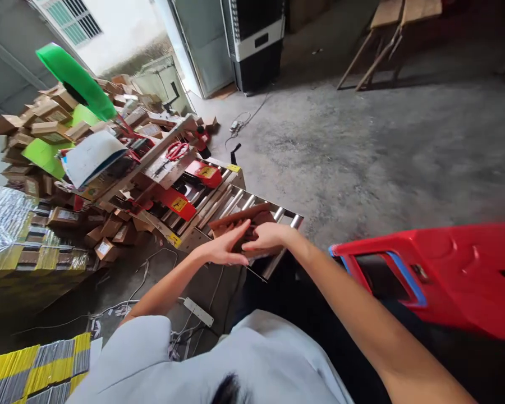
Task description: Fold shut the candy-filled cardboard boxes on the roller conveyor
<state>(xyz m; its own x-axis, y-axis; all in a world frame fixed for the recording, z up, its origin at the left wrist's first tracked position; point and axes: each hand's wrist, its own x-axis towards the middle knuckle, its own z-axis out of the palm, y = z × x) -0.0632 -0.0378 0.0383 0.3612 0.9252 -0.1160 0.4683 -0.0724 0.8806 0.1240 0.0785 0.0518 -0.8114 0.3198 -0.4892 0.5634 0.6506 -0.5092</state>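
A brown cardboard box [263,215] with raised flaps sits at the end of a roller conveyor [288,216], right in front of me. My left hand [224,247] is at the box's near left side, fingers and thumb spread apart. From the right, my right hand [268,235] reaches over the box with its fingers bent and drawn together. Whatever lies between those fingers is hidden, and the inside of the box is mostly covered by both hands.
A carton-sealing machine with red parts [174,203] adjoins the conveyor. Behind it is a heap of cardboard boxes [50,115]. A red plastic stool [458,275] stands at my right. A power strip [198,312] and cables lie on the floor at left, near yellow-and-grey stacks [37,367].
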